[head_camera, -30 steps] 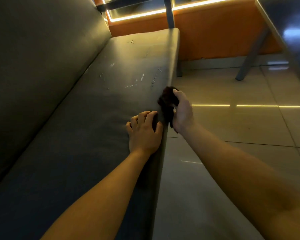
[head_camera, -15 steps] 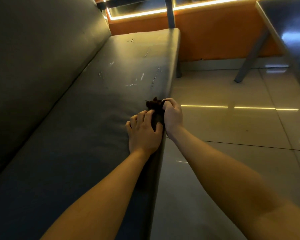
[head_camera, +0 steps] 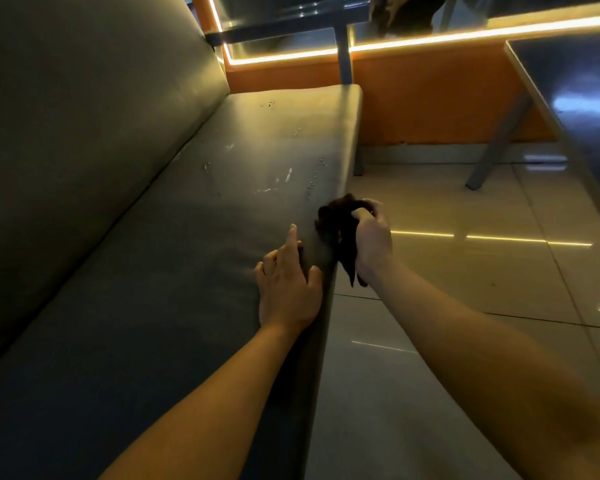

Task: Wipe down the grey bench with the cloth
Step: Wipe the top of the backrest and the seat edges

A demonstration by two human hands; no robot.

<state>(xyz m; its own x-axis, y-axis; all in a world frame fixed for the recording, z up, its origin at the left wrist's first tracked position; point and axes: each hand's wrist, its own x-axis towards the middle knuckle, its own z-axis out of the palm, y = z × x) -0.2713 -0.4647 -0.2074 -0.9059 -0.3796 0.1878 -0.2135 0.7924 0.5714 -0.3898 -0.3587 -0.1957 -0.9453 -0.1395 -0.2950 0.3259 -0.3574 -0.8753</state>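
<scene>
The grey bench [head_camera: 194, 258] runs from the near left to the far middle, its padded backrest on the left. White scuff marks dot the far part of the seat. My right hand [head_camera: 373, 237] grips a crumpled dark cloth [head_camera: 338, 226] at the seat's front edge, with a tail of cloth hanging down beside the wrist. My left hand [head_camera: 288, 282] rests palm down on the seat just left of the cloth, index finger stretched forward, thumb at the seat's edge.
A glossy tiled floor [head_camera: 447, 306] lies to the right of the bench. A dark table [head_camera: 575, 105] with a slanted grey leg stands at the far right. An orange wall with a lit strip closes off the far end.
My right hand with the cloth has moved a little forward and away from my left hand along the front edge. My left index finger has straightened. The view has tilted up slightly.
</scene>
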